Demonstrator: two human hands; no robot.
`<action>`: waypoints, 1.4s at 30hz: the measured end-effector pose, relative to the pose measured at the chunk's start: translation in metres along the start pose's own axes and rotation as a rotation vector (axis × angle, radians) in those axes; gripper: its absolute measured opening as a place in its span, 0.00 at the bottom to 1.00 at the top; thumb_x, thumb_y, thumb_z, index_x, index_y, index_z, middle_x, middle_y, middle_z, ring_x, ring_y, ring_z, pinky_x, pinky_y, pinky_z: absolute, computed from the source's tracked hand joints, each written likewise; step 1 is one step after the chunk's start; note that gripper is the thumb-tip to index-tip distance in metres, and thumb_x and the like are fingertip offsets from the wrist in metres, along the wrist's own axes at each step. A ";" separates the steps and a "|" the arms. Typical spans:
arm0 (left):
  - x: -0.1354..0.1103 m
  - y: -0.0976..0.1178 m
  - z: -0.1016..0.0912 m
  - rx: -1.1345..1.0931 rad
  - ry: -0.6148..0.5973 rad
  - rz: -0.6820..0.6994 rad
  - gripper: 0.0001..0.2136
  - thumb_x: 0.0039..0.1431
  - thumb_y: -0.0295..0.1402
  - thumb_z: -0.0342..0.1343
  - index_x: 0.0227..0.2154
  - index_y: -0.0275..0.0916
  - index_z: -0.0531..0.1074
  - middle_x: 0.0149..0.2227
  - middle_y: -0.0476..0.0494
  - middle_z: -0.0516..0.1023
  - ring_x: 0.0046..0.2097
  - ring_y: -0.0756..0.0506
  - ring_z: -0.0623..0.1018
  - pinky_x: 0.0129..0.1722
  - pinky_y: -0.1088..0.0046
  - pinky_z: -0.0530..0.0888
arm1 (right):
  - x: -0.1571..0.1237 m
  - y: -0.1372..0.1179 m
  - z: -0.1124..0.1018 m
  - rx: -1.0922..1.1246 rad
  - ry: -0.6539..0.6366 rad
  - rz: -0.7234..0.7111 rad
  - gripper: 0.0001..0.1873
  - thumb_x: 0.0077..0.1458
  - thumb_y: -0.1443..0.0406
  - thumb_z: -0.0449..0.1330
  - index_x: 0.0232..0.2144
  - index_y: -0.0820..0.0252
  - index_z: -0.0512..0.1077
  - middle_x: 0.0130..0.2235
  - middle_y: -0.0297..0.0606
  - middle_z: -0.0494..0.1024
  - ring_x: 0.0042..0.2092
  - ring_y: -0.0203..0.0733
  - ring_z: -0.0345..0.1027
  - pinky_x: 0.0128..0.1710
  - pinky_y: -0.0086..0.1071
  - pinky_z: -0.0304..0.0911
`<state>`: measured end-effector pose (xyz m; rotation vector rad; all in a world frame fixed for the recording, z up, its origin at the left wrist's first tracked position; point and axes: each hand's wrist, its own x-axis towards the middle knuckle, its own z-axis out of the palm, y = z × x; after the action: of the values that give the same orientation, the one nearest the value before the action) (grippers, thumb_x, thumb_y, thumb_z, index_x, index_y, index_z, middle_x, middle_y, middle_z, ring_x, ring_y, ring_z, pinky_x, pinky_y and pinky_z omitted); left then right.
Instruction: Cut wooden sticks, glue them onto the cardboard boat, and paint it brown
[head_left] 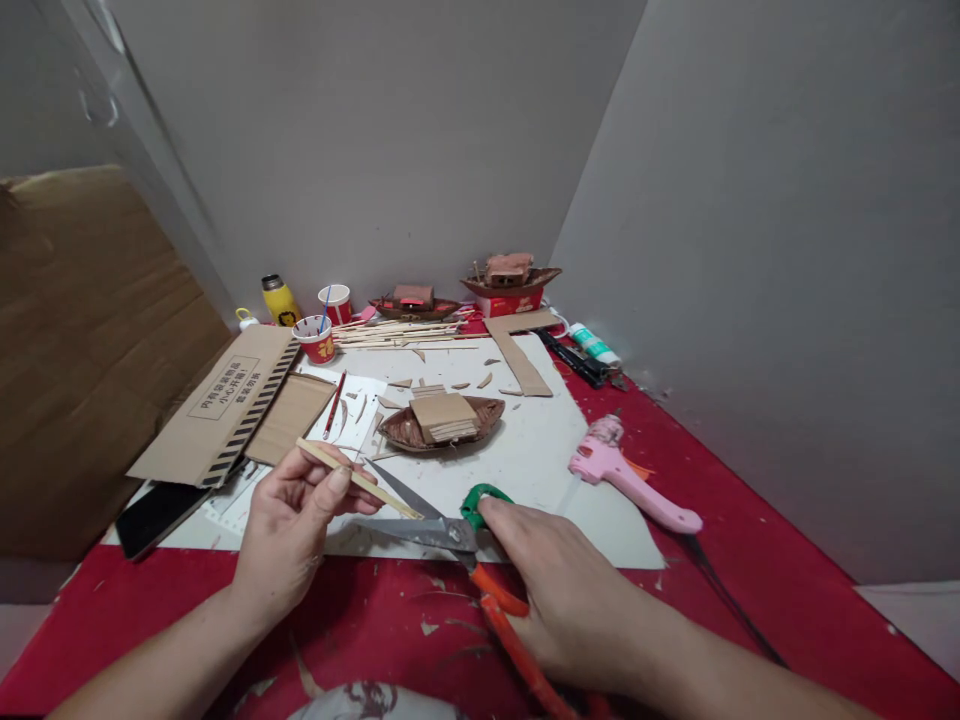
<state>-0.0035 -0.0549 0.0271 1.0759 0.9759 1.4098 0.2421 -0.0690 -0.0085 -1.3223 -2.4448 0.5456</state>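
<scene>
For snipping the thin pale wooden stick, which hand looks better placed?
Likely the right hand: it grips the metal scissors with green and orange handles, blades open, the thin pale wooden stick apparently ending between them. The left hand pinches that stick, so seems better suited to steadying.

Pale, slim stick [366, 484] slants down rightward, its end between open blades; scissors [457, 537] have green-and-orange handles.

Cardboard sheet [217, 405], left of frame: boxed black Chinese print, middle line "小心开箱!", other lines uncertain. Red-and-white cup [315, 343], left of centre: gold mark, illegible.
</scene>
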 end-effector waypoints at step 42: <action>-0.004 0.006 -0.003 0.073 0.125 0.237 0.04 0.60 0.35 0.64 0.34 0.41 0.77 0.32 0.51 0.79 0.32 0.50 0.81 0.34 0.76 0.81 | 0.004 0.009 0.002 0.058 0.004 0.061 0.11 0.53 0.60 0.54 0.26 0.52 0.53 0.19 0.27 0.58 0.21 0.38 0.49 0.25 0.34 0.39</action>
<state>-0.0081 -0.0591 0.0312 1.1992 1.0210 1.6615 0.2460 -0.0613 -0.0146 -1.3767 -2.3740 0.6240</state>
